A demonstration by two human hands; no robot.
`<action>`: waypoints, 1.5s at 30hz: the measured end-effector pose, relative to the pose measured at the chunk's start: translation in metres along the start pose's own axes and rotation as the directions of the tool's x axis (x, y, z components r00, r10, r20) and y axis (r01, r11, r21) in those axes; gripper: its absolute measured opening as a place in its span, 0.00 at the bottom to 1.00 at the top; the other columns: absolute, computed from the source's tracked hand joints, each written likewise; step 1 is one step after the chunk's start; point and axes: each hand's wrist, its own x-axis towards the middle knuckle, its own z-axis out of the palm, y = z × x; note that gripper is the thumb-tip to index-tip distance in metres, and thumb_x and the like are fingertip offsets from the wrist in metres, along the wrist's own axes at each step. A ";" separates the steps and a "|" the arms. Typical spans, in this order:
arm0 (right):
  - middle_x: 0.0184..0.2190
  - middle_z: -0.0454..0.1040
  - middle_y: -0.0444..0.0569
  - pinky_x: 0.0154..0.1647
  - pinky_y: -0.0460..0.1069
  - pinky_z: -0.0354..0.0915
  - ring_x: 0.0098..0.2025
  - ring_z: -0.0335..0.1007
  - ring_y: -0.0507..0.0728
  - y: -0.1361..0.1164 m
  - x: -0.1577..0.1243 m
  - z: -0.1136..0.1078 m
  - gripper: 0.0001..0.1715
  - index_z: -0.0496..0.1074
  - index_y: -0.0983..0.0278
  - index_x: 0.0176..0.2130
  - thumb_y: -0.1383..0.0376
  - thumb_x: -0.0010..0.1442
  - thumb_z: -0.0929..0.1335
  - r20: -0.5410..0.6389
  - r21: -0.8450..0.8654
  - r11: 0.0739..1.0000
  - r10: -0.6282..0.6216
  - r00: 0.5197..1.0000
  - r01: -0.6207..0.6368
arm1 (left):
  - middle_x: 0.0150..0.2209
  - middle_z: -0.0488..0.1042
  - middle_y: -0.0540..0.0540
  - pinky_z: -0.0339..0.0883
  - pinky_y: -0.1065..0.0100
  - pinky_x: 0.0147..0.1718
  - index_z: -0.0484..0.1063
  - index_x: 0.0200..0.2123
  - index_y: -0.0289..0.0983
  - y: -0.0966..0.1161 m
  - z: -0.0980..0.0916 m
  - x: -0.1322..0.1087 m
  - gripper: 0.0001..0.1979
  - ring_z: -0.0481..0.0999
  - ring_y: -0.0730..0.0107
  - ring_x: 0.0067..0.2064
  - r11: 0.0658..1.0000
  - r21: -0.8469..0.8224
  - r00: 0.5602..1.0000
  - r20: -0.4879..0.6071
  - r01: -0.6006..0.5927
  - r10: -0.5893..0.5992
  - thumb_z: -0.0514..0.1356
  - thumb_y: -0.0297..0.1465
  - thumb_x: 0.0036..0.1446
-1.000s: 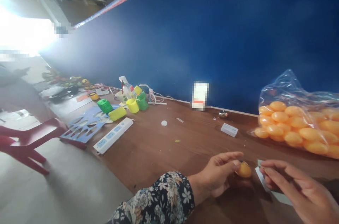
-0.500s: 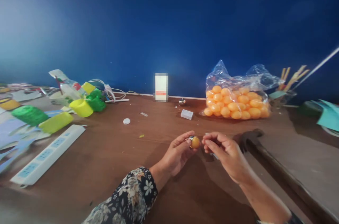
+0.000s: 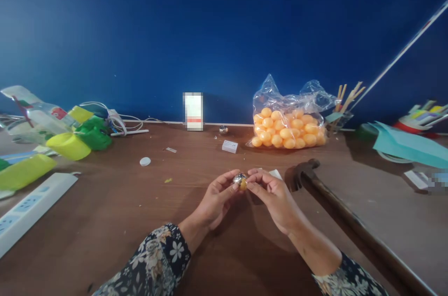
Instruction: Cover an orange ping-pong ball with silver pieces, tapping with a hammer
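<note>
L hand (image 3: 216, 197) pinching silver/yellow ball (image 3: 240, 181); R hand (image 3: 272, 193) at its edge, can't tell if gripping

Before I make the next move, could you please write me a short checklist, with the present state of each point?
1. Left hand holds the silver-and-yellow ball: ok.
2. Right hand is at the ball, fingers beside its yellow part: ok.
3. Ball's visible surface all silver: not ok, yellow shows.
4. Hammer apart from both hands: ok.
5. Clear bag of orange balls apart from both hands: ok.
6. Power strip switched off: cannot tell.
</note>
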 end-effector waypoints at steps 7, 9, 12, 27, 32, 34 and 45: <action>0.41 0.72 0.48 0.52 0.52 0.59 0.47 0.66 0.58 -0.001 -0.001 0.001 0.12 0.76 0.62 0.27 0.57 0.47 0.75 0.060 0.226 0.963 0.137 0.989 -0.148 | 0.45 0.78 0.43 0.67 0.68 0.45 0.75 0.44 0.36 0.000 0.001 -0.001 0.18 0.77 0.69 0.43 1.000 -0.014 1.000 -0.003 0.008 -0.008 0.68 0.25 0.47; 0.40 0.73 0.48 0.50 0.51 0.61 0.44 0.67 0.57 -0.002 -0.001 0.001 0.12 0.75 0.63 0.27 0.56 0.47 0.75 0.085 0.236 0.959 0.143 0.986 -0.160 | 0.45 0.78 0.43 0.67 0.68 0.45 0.75 0.44 0.37 0.000 0.002 -0.001 0.18 0.77 0.69 0.42 1.000 -0.020 1.000 -0.002 0.014 -0.014 0.68 0.25 0.47; 0.40 0.73 0.48 0.47 0.50 0.61 0.42 0.67 0.56 -0.003 -0.001 0.001 0.13 0.75 0.64 0.27 0.56 0.48 0.75 0.091 0.226 0.960 0.147 0.985 -0.164 | 0.46 0.78 0.42 0.67 0.69 0.45 0.75 0.45 0.36 -0.001 0.001 -0.001 0.18 0.78 0.69 0.43 1.000 -0.020 1.000 0.012 0.018 -0.018 0.68 0.25 0.47; 0.42 0.74 0.49 0.47 0.51 0.62 0.43 0.67 0.56 -0.005 -0.001 -0.001 0.15 0.73 0.64 0.27 0.54 0.50 0.73 0.117 0.171 0.974 0.128 0.985 -0.146 | 0.46 0.78 0.42 0.66 0.66 0.49 0.75 0.45 0.36 0.000 0.002 0.000 0.19 0.77 0.67 0.45 1.000 -0.024 0.999 0.025 0.020 -0.019 0.67 0.25 0.48; 0.41 0.74 0.48 0.45 0.50 0.62 0.42 0.67 0.56 -0.007 -0.001 -0.001 0.15 0.73 0.63 0.26 0.54 0.49 0.73 0.123 0.165 0.973 0.141 0.982 -0.161 | 0.46 0.78 0.42 0.66 0.65 0.49 0.75 0.45 0.36 0.000 0.004 -0.001 0.19 0.77 0.66 0.45 0.999 -0.029 1.000 0.027 0.017 -0.016 0.67 0.24 0.48; 0.41 0.73 0.49 0.45 0.50 0.62 0.42 0.67 0.56 -0.007 -0.001 -0.002 0.14 0.73 0.63 0.27 0.55 0.50 0.73 0.132 0.165 0.974 0.135 0.982 -0.157 | 0.46 0.78 0.42 0.65 0.65 0.50 0.75 0.45 0.36 0.000 0.004 -0.001 0.18 0.77 0.66 0.46 0.999 -0.029 1.000 0.027 0.016 -0.015 0.67 0.24 0.48; 0.40 0.73 0.49 0.49 0.51 0.60 0.45 0.66 0.56 -0.007 -0.001 -0.003 0.12 0.74 0.64 0.27 0.57 0.52 0.72 0.156 0.173 0.974 0.122 0.980 -0.149 | 0.47 0.78 0.42 0.63 0.62 0.54 0.75 0.45 0.36 0.000 0.004 -0.001 0.19 0.76 0.63 0.48 1.000 -0.024 0.999 0.034 0.008 -0.007 0.68 0.26 0.47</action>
